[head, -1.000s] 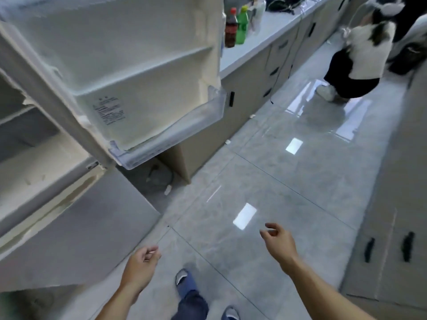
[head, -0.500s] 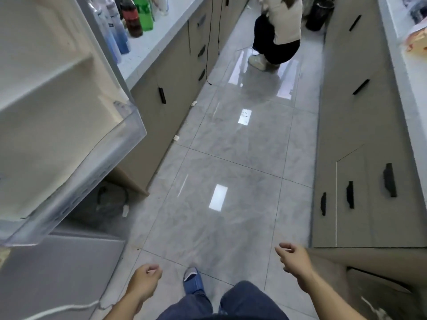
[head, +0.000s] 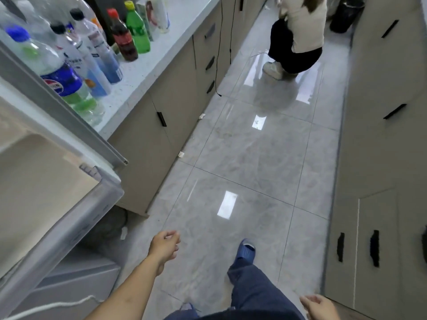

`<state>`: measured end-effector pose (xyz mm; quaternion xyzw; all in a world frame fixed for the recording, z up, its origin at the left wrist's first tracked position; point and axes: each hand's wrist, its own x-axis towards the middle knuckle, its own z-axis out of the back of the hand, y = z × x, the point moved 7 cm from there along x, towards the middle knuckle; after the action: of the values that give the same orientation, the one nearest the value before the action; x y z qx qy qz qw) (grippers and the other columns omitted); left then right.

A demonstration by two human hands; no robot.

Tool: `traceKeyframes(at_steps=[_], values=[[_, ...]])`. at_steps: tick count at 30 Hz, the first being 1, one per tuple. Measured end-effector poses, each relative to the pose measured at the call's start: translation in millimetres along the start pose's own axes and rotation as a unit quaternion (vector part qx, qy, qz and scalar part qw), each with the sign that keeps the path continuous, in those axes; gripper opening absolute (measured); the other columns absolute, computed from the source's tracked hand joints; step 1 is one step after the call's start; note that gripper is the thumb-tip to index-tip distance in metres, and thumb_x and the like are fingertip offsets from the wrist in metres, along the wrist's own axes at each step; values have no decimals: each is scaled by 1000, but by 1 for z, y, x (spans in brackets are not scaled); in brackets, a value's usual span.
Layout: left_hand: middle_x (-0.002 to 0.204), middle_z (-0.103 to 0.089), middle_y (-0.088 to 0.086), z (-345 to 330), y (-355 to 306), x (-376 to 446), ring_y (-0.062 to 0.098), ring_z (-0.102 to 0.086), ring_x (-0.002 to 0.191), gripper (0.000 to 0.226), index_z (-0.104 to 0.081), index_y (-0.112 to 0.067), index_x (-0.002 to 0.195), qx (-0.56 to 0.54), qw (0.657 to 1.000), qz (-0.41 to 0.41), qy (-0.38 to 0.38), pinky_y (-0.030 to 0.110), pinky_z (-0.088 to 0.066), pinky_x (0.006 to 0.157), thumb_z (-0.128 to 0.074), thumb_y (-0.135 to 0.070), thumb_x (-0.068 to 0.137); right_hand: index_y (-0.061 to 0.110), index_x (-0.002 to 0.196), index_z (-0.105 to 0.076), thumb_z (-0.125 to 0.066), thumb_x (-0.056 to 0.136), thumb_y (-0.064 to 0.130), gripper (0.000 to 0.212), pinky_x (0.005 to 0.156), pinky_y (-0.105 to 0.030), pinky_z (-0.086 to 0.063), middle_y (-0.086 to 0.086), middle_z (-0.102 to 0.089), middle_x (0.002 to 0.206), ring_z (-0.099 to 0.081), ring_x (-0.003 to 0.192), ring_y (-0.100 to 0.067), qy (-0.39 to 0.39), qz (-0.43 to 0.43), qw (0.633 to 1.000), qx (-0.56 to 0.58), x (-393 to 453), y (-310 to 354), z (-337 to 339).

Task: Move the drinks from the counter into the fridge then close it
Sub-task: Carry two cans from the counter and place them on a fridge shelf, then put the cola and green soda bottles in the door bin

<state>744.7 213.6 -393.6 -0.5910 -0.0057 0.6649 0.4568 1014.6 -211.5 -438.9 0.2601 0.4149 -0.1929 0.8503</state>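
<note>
Step in hand: approach to the drinks [head: 92, 49], bottles standing grouped on the surface [head: 161, 54] beside the open fridge door [head: 57, 181]. Left hand [head: 164, 247], right hand [head: 320, 304]: grip loose, fingers relaxed, holding nothing. Next move likely calls for reaching up to a near bottle.

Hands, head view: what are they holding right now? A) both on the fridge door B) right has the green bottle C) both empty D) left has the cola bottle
C: the left hand and right hand hang loosely curled over the floor, and the cola bottle and green bottle stand on the counter.
</note>
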Motion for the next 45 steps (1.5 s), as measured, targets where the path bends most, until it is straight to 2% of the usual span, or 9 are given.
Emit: traceKeyframes(at_steps=[5, 10, 25, 29, 33, 35, 38, 42, 45], values=[[101, -68, 7, -17, -51, 9, 23, -64, 87, 18, -61, -13, 111, -42, 996, 20, -71, 31, -54, 68, -57, -25, 98, 1, 74, -71, -87, 71, 10, 18, 70, -34, -47, -12, -70, 64, -58, 58, -22, 21, 63, 997, -32, 52, 136, 18], [90, -68, 7, -32, -80, 24, 20, -60, 74, 15, -65, -11, 102, -106, 988, 63, -98, 28, -50, 65, -59, -23, 96, 7, 84, -69, -78, 81, 15, 12, 53, -29, -43, -5, -65, 60, -54, 50, -21, 77, 176, 979, -75, 72, 302, -6], [53, -58, 9, 21, -188, 134, 21, -51, 45, 21, -69, -1, 82, -218, 955, 100, -177, 23, -39, 51, -65, -20, 89, 10, 84, -71, -83, 75, 23, 20, 69, -29, -44, -2, -62, 63, -57, 61, -19, 149, 277, 921, -232, 68, 604, -151], [84, -71, 1, 38, -268, 162, 20, -65, 68, 9, -69, -22, 96, -229, 952, 44, -197, 27, -51, 58, -61, -23, 93, 4, 90, -68, -76, 82, 12, 14, 48, -21, -41, 3, -56, 55, -49, 49, -14, 162, 327, 898, -245, 41, 686, -188], [109, -68, -5, 55, -369, 182, 15, -66, 99, 20, -59, -34, 113, -233, 948, -53, -209, 42, -56, 92, -64, -28, 94, 10, 107, -66, -69, 91, 17, 19, 57, -27, -46, -2, -64, 76, -56, 60, -14, 219, 416, 846, -251, -9, 774, -242], [113, -67, -5, 69, -427, 191, 11, -66, 101, 37, -54, -31, 128, -245, 937, -108, -226, 42, -55, 93, -65, -28, 93, 14, 115, -63, -68, 92, 21, 25, 60, -23, -48, -1, -64, 84, -60, 68, -13, 248, 469, 814, -235, -41, 823, -271], [123, -61, -6, 96, -506, 200, 1, -62, 99, 55, -45, -24, 140, -249, 914, -160, -276, 25, -53, 86, -69, -24, 90, 21, 124, -59, -71, 90, 29, 38, 76, -24, -53, 6, -63, 99, -62, 88, -7, 275, 558, 757, -199, -99, 891, -309], [142, -44, -9, 126, -577, 217, 9, -48, 125, 81, -28, -23, 152, -231, 898, -192, -322, 26, -40, 99, -74, -23, 86, 29, 139, -47, -74, 86, 34, 59, 82, -13, -49, 15, -56, 126, -58, 108, 1, 347, 627, 678, -162, -164, 959, -351], [131, -39, -41, 144, -605, 233, 1, -42, 125, 87, -26, -29, 150, -206, 887, -207, -358, 23, -35, 100, -78, -22, 81, 31, 148, -36, -75, 84, 34, 75, 91, -19, -46, 17, -47, 140, -53, 118, -2, 388, 647, 636, -161, -189, 988, -379]])
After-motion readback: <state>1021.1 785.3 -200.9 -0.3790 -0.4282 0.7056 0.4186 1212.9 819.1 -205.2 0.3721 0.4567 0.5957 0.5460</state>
